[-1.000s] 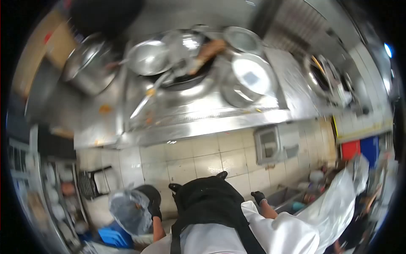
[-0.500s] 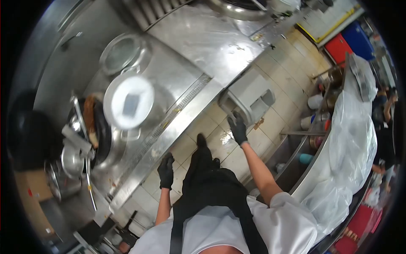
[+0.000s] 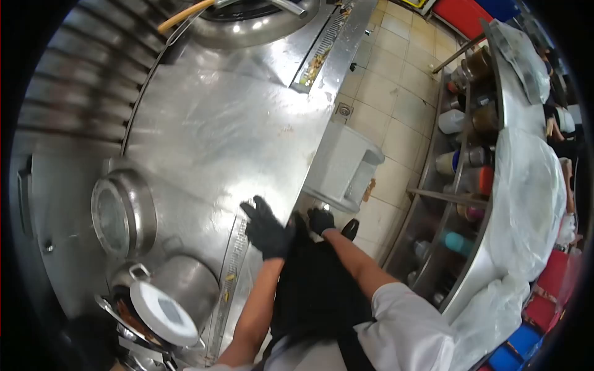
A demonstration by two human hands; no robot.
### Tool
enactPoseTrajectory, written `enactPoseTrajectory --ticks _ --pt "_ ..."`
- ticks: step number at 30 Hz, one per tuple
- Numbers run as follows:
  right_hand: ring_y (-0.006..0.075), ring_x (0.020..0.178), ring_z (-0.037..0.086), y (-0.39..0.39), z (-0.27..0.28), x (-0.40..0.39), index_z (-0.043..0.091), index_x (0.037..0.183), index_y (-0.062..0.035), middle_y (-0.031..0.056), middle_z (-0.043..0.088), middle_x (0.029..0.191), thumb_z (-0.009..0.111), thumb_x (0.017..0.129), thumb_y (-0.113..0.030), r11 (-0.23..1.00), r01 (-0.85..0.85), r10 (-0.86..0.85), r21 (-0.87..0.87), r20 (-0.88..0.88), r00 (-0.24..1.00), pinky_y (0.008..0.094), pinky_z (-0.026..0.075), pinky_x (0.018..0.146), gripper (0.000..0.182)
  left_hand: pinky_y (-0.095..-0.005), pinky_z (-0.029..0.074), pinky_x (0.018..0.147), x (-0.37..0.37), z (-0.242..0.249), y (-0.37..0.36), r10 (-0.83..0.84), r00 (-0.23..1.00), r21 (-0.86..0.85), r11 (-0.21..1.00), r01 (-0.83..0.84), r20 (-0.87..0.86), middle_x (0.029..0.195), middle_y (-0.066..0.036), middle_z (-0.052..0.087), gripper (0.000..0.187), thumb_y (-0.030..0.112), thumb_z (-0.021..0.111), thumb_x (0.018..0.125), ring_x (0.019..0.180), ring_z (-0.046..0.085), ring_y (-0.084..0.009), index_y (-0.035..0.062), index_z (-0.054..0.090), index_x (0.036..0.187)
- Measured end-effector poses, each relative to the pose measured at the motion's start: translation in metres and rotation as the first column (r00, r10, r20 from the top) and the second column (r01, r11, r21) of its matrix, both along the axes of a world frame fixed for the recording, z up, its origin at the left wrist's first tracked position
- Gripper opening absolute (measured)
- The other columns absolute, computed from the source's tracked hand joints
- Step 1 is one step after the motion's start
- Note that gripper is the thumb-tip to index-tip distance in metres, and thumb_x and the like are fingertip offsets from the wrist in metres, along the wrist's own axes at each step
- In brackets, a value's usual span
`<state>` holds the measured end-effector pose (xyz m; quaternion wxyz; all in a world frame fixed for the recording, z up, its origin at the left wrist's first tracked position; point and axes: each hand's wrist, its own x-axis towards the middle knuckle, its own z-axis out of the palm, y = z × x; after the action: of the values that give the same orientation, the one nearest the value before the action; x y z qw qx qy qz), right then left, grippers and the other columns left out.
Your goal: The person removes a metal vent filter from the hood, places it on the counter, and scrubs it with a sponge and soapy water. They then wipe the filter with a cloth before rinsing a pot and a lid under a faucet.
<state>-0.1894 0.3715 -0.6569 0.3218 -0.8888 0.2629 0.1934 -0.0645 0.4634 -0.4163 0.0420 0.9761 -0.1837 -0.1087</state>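
My left hand point(image 3: 267, 230), in a black glove, is raised over the front edge of the steel counter point(image 3: 204, 117). Its fingers are spread and nothing is in them. My right hand point(image 3: 320, 221), gloved the same way, hangs low in front of my apron point(image 3: 315, 284) with its fingers loosely curled and nothing seen in them. Just beyond it, a grey plastic stool-like box point(image 3: 337, 164) with a recessed side stands on the tiled floor against the counter front. A tall steel pot point(image 3: 195, 287) is to the left of my left hand.
A white round lid or tub point(image 3: 164, 312) overlaps the tall pot. Farther left sits a wide steel pot point(image 3: 124, 213). A wok point(image 3: 253, 25) rests at the far end. On the right, a shelf unit point(image 3: 455, 198) holds jars and bottles, with plastic sheeting point(image 3: 526, 204) over its top.
The view has advanced along the counter and turned. My left hand has risen to the counter edge and spread its fingers. My right hand has drawn in toward my body.
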Motion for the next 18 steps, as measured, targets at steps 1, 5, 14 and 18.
enactPoseTrajectory --ticks 1,5,14,18 --pt "0.0359 0.101 0.063 0.013 -0.061 -0.007 0.066 0.102 -0.0073 0.0188 0.066 0.1 0.052 0.093 -0.041 0.935 0.277 -0.29 0.222 0.028 0.957 0.0474 0.047 0.094 0.038 -0.0516 0.037 0.104 -0.003 -0.001 -0.001 -0.026 0.997 -0.067 0.997 0.031 0.073 0.151 -0.03 0.028 0.101 0.045 0.073 0.07 0.142 0.024 -0.0464 -0.0054 0.029 0.146" --pt "0.0331 0.099 0.066 0.017 -0.152 -0.001 0.069 0.102 -0.0075 0.0199 0.068 0.097 0.045 0.093 -0.054 0.437 0.358 -0.727 0.825 0.09 0.68 0.0486 0.049 0.092 0.053 -0.0534 0.038 0.104 -0.003 -0.005 -0.017 -0.075 0.988 0.052 0.996 0.068 0.137 0.146 -0.038 0.03 0.102 0.043 0.075 0.07 0.137 0.031 -0.0506 -0.0107 0.03 0.144" --pt "0.0291 0.107 0.061 -0.128 -0.182 0.023 0.063 0.114 -0.0121 0.0091 0.067 0.114 0.063 0.089 -0.046 -0.564 0.017 -0.826 0.826 -0.564 0.002 0.0495 0.051 0.093 0.043 -0.0532 0.035 0.102 0.0 -0.001 -0.03 0.001 0.998 0.053 0.999 -0.005 0.068 0.147 -0.04 0.027 0.107 0.049 0.077 0.07 0.137 0.032 -0.0499 -0.0061 0.027 0.147" --pt "0.034 0.124 0.051 -0.257 -0.161 0.053 0.049 0.135 -0.0134 0.0112 0.049 0.139 0.065 0.089 -0.046 -0.809 -0.098 -0.567 0.58 -0.813 -0.131 0.0486 0.051 0.097 0.058 -0.052 0.035 0.102 -0.003 -0.014 -0.018 -0.049 0.988 0.069 0.997 0.039 0.144 0.147 -0.038 0.029 0.107 0.049 0.076 0.07 0.138 0.032 -0.0476 -0.0051 0.027 0.148"
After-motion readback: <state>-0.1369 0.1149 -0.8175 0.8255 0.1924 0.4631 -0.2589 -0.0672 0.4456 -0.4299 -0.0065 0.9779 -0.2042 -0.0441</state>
